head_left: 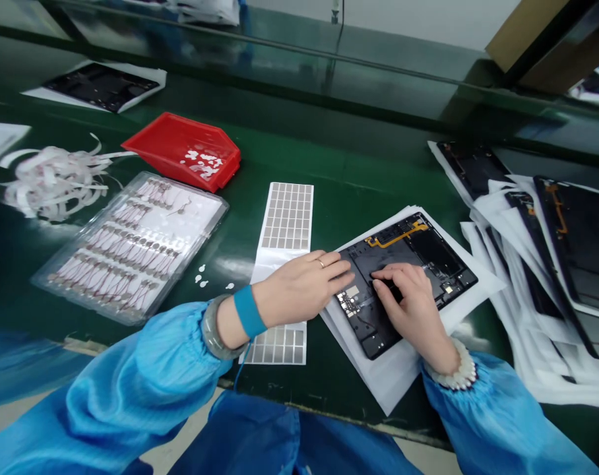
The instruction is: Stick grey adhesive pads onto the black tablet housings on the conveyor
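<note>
A black tablet housing [366, 260] with an orange flex cable [397, 239] and a small circuit board [347, 301] lies tilted on white sheets [373, 376]. My left hand [299, 287] reaches over a sheet of grey square stickers [287, 214], its fingers stretched out together onto the housing's left edge. Over the middle of the housing, my right hand [408, 297] has thumb and forefinger brought together in a pinch. Whatever is between those fingertips, if anything, is too small to make out. A teal strap [250, 311] circles my left wrist.
Left of the stickers is a clear tray [126, 247] of small wired discs. Behind it sit a red bin [181, 148] with white scraps and a heap of peeled strips [57, 181]. Several housings [576, 244] with white sheets are stacked at the right. Another housing [101, 86] lies back left.
</note>
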The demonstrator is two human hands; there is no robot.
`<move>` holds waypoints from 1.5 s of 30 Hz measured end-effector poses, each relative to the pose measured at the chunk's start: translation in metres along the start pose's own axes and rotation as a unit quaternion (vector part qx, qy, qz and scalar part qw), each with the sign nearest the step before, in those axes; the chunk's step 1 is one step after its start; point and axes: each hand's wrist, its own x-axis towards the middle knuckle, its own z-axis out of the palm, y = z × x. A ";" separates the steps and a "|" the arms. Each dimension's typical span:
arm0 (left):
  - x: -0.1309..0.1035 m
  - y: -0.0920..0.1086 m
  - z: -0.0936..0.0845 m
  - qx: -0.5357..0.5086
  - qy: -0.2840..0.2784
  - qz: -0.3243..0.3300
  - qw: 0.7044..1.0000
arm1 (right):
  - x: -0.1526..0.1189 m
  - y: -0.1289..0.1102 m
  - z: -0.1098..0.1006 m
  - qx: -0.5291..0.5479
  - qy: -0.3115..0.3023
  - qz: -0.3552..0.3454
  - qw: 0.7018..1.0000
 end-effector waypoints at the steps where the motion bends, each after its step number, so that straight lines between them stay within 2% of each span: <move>1: -0.005 0.004 -0.004 0.021 0.015 -0.022 0.999 | 0.000 0.001 0.000 -0.001 0.001 -0.003 1.000; 3: -0.021 0.010 -0.017 0.044 0.044 -0.072 0.995 | -0.001 0.004 0.001 0.000 0.005 -0.018 1.000; 6: -0.063 0.004 -0.045 0.021 0.028 -0.145 0.989 | -0.004 0.015 0.003 0.006 0.017 -0.062 0.998; 9: -0.120 -0.026 -0.072 -0.006 -0.003 -0.280 0.960 | -0.004 0.034 0.008 0.006 0.026 -0.086 0.996; 12: -0.171 -0.066 -0.087 0.024 -0.009 -0.459 0.888 | -0.002 0.055 0.014 0.017 0.008 -0.090 0.996; 13: -0.182 -0.078 -0.088 0.028 -0.012 -0.477 0.879 | -0.001 0.061 0.014 0.016 -0.004 -0.090 0.996; 15: -0.190 -0.095 -0.084 0.031 -0.017 -0.493 0.869 | 0.002 0.067 0.014 0.013 -0.032 -0.085 0.996; 19: -0.174 -0.113 -0.067 0.039 -0.018 -0.504 0.863 | 0.010 0.060 0.007 0.015 -0.057 -0.078 0.995; 22: -0.165 -0.122 -0.060 0.032 -0.028 -0.514 0.856 | 0.019 0.034 -0.005 0.021 -0.055 -0.091 0.994; 24: -0.166 -0.125 -0.062 0.026 -0.023 -0.516 0.856 | 0.027 0.005 -0.015 0.045 -0.071 -0.090 0.992; 27: -0.169 -0.115 -0.073 0.031 0.017 -0.511 0.859 | 0.047 -0.056 -0.020 0.120 -0.151 -0.065 0.979; 30: -0.161 -0.082 -0.082 0.050 0.079 -0.496 0.863 | 0.072 -0.122 -0.005 0.232 -0.273 -0.024 0.933; 32: -0.151 -0.052 -0.079 0.061 0.109 -0.472 0.873 | 0.087 -0.158 0.015 0.353 -0.307 0.060 0.882; 33: -0.146 -0.037 -0.074 0.068 0.123 -0.456 0.879 | 0.094 -0.172 0.026 0.415 -0.321 0.110 0.844; 35: -0.139 -0.012 -0.060 0.105 0.179 -0.410 0.888 | 0.103 -0.192 0.047 0.505 -0.342 0.171 0.774; 36: -0.137 -0.004 -0.053 0.127 0.202 -0.395 0.887 | 0.105 -0.199 0.055 0.527 -0.348 0.186 0.753; 37: -0.137 0.002 -0.046 0.144 0.219 -0.386 0.884 | 0.107 -0.204 0.062 0.536 -0.350 0.193 0.744; 39: -0.141 0.007 -0.038 0.154 0.231 -0.378 0.883 | 0.108 -0.209 0.071 0.527 -0.342 0.201 0.751; 42: -0.151 0.004 -0.038 0.118 0.235 -0.380 0.887 | 0.107 -0.214 0.077 0.508 -0.328 0.200 0.771; 45: -0.159 -0.004 -0.040 0.077 0.274 -0.401 0.871 | 0.109 -0.218 0.080 0.513 -0.292 0.185 0.786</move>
